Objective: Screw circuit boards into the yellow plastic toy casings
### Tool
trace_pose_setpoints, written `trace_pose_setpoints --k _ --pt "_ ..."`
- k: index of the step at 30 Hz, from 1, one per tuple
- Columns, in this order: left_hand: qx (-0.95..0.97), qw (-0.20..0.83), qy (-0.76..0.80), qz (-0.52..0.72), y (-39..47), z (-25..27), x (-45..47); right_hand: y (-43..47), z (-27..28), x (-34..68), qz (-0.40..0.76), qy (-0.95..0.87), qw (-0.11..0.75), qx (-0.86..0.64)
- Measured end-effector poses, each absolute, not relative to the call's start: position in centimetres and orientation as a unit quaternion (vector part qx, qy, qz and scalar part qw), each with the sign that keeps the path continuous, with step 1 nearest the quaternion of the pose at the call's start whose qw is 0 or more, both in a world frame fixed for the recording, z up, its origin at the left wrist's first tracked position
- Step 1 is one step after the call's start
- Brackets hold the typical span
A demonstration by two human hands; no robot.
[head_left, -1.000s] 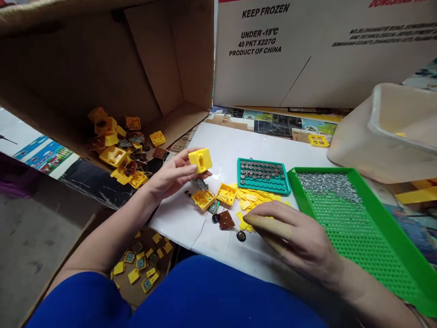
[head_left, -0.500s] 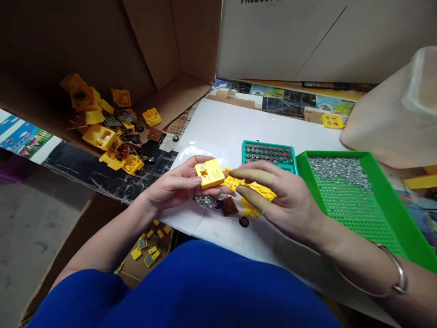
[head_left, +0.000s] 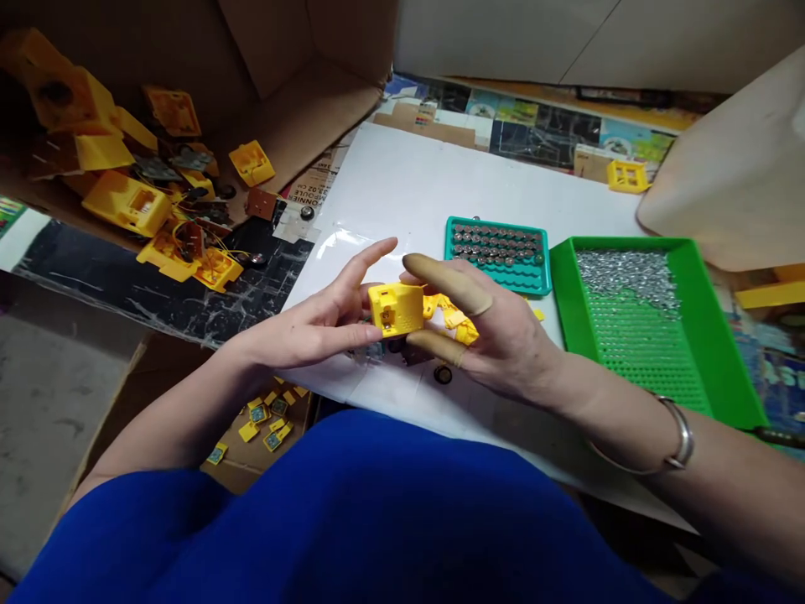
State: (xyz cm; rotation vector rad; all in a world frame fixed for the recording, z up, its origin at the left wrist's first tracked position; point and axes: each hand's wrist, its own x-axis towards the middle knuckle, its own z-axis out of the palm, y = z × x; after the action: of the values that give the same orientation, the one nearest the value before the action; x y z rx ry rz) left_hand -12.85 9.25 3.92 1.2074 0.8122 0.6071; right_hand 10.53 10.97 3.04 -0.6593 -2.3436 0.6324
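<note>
A small yellow plastic case [head_left: 406,310] with a grid of little holes and a square recess is held up over the white work surface. My left hand [head_left: 314,323] grips its left edge, thumb in front, index finger stretched away and the other fingers partly hidden behind. From the right, my right hand [head_left: 496,323], with beige covers on thumb and index finger, holds the case by its top and lower edges. Just beyond lie yellow plastic pieces [head_left: 462,323], partly covered by the right hand. A round black part [head_left: 443,374] rests on the surface below.
A teal tray [head_left: 503,278] holds rows of small metal cylinders. Right of it stands a green tray [head_left: 723,361] with many small metal pieces. Yellow housings and wired parts [head_left: 129,205] pile up in a cardboard box at left. A lower carton [head_left: 251,470] holds yellow pieces.
My right hand has closed in on the case, which is now tilted more upright. The left index finger has stretched away from it. The camera view has shifted, moving the surroundings upward.
</note>
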Motion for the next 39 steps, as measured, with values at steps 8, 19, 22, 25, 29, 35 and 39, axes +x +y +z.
trace_pose_setpoints --k 8,19,22,25,29,35,39 --pt "0.514 0.732 0.354 0.275 9.4 3.3 -12.7 10.6 1.8 10.5 0.31 -0.842 0.348 -0.271" --pt "0.417 0.797 0.298 0.32 9.6 2.7 -12.6 10.1 0.7 10.3 0.342 -0.806 0.381 -0.296" --pt "0.425 0.796 0.29 0.318 9.6 2.5 -12.6 10.0 1.0 10.3 0.33 -0.815 0.375 -0.293" --pt "0.438 0.786 0.298 0.319 9.6 2.3 -12.6 9.9 1.4 10.3 0.307 -0.825 0.378 -0.285" --pt "0.451 0.778 0.297 0.321 9.6 2.2 -12.5 9.7 1.7 10.4 0.297 -0.831 0.378 -0.281" --pt "0.462 0.771 0.304 0.316 9.1 2.8 -12.3 9.2 1.4 10.6 0.331 -0.81 0.384 -0.295" --pt "0.465 0.769 0.304 0.315 8.7 3.3 -12.2 8.7 1.2 10.8 0.352 -0.795 0.391 -0.3"
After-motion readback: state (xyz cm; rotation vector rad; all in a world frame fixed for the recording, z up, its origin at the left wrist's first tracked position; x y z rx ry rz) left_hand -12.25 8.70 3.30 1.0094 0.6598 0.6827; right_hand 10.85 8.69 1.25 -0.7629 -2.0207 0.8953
